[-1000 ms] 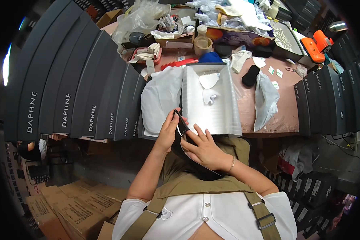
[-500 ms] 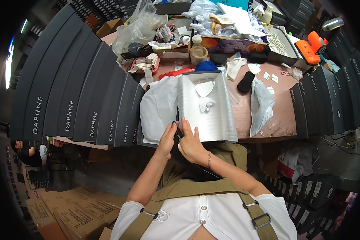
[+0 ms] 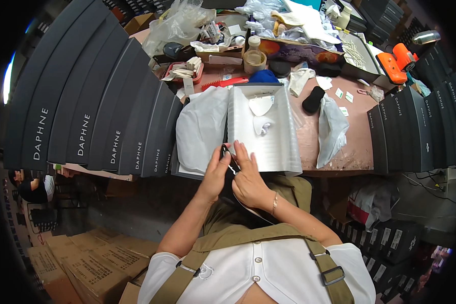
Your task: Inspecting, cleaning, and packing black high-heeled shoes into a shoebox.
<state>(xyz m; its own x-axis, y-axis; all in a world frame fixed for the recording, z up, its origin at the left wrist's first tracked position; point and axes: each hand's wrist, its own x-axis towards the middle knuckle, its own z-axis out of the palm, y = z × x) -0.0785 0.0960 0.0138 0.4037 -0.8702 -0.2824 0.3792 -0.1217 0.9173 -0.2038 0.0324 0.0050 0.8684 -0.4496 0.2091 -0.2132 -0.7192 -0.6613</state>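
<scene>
My left hand [image 3: 215, 176] is closed around the front end of a slim black shoe [image 3: 228, 191], near its narrow strap. My right hand [image 3: 249, 178] grips the same shoe from the other side, its fingers fairly straight and its thumb tucked toward the strap. The rest of the shoe slants down toward my lap, partly hidden by my right hand and forearm. Just beyond my hands lies an open shoe box [image 3: 291, 144] lined with white foam sheet, with crumpled white paper [image 3: 261, 105] inside. White tissue paper [image 3: 202, 133] covers the lid on its left.
Dark grey shoe boxes [image 3: 93, 109] stand in a row at left, with more [image 3: 390, 131] at right. Behind are a red comb [image 3: 225, 83], a bottle [image 3: 254, 60] and an orange tape dispenser [image 3: 392, 67]. A black shoe-shaped piece [image 3: 313, 100] lies beside white tissue [image 3: 333, 131]. Cartons [image 3: 93, 261] sit lower left.
My hands have risen slightly with the black shoe, and its strap stands more visibly above my left fingers. The view has shifted a little; the box and paper stay put.
</scene>
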